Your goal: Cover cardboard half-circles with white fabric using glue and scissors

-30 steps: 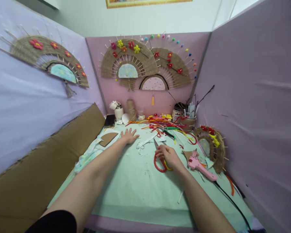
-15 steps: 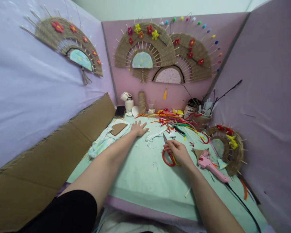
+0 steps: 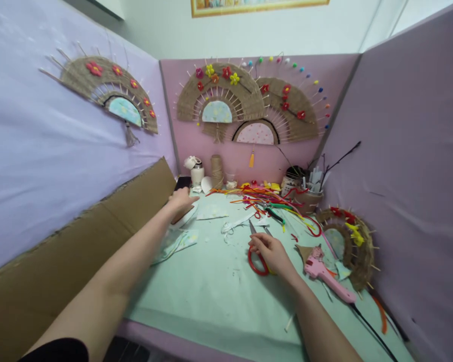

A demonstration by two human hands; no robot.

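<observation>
On the left of the table, my left hand is closed at the far edge of a brown cardboard piece with a white border. The hand hides much of this piece and its own fingertips. Pale patterned cloth lies crumpled just in front of it. A flat patterned piece rests to the right. My right hand is closed around scissors with red and yellow handles. Their blades stand apart, pointing away from me, low over the table near white scraps.
A pink glue gun with a black cord lies at the right, near a small woven fan. Colourful craft stems and pliers lie at the back. A twine spool stands there. Cardboard walls the left side.
My left hand has moved left from flat on the table to the cardboard piece, and the patterned cloth has shifted. My right hand keeps the scissors in place. The view has tilted up.
</observation>
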